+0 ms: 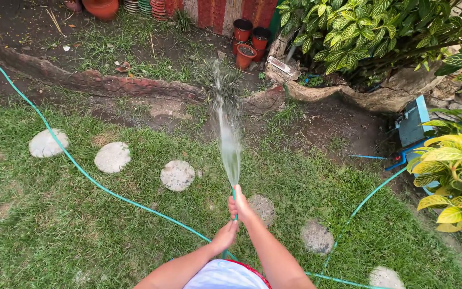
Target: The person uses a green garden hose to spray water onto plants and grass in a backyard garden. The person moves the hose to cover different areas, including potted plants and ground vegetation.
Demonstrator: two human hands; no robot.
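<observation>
A: Spraying is under way: water [229, 136] leaves the hose [235, 194] toward twelve o'clock, reaching the soil strip [161, 109] by the brick edging [108, 84]. The ground there looks dark and damp; the grass [108, 235] shows no clear wetting.

B: Grip?

A: Right hand [240, 206] clenched round the nozzle end, thumb near the outlet. Left hand [224, 235] grasps the hose just behind, at seven o'clock.

Round stepping stones [113, 157] run across the grass [54, 225] from nine o'clock toward five o'clock. A low brick edging [97, 83] crosses at eleven o'clock. Small terracotta pots [246, 55] stand at twelve o'clock beside a leafy green shrub [370, 27] at one o'clock. A yellow-green plant [458, 176] fills three o'clock, with a blue board [412, 126] just above it.
</observation>
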